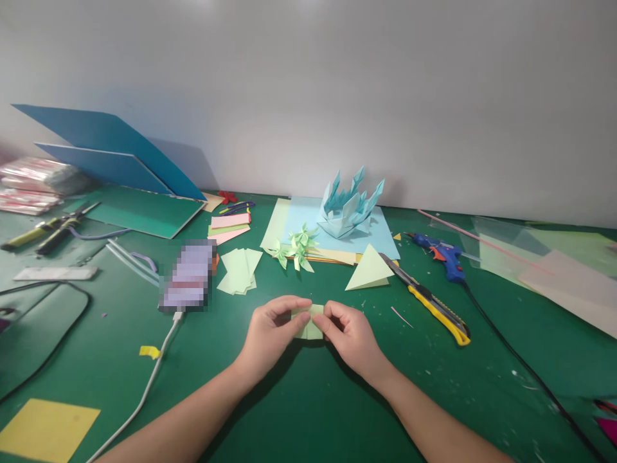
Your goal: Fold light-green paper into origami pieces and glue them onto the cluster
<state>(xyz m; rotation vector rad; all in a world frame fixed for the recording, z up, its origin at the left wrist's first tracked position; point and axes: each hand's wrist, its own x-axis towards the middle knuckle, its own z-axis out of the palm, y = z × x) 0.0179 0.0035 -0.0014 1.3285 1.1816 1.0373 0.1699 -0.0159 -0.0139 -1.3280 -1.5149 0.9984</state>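
Observation:
Between my two hands is a small folded piece of pale green paper (314,329), held just above the green tabletop. My left hand (274,326) pinches its left side with thumb and index finger. On the right side, my right hand (351,333) grips it the same way, the two thumbs close together over the middle. Beyond them lie a stack of pale green paper slips (238,271), several folded green paper flowers (299,247) and a folded green paper triangle (370,269). A light blue folded-paper piece with upright points (346,209) stands on coloured sheets.
A yellow utility knife (436,308) and a blue glue gun (446,257) with a black cord lie at right. At left are a phone (189,275) on a white cable (157,379), pliers (51,228), a yellow sheet (48,427) and blue boards (116,141). A wall closes the back.

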